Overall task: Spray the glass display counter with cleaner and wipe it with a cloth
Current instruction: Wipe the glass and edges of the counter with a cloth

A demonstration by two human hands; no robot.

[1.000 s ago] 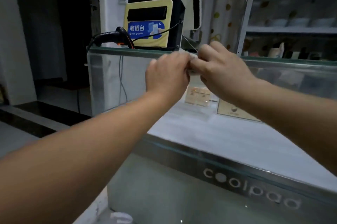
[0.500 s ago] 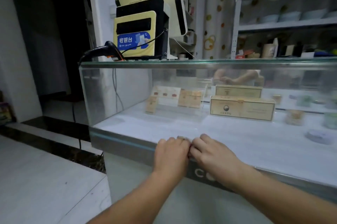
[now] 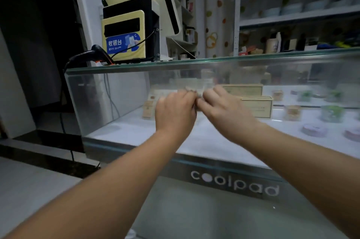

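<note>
Two hands: left hand (image 3: 175,112), right hand (image 3: 226,111) touching, fingers curled, against glass display counter (image 3: 194,62); blur hides anything held.

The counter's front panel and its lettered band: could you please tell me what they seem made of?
Front panel: clear glossy glass; boxes inside show through it. Lettered band: grey with a dull sheen, probably brushed metal or metallic film.

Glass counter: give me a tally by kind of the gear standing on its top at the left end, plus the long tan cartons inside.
Checkout terminal: 1
Barcode scanner: 1
Long tan cartons: 2
Total: 4
</note>
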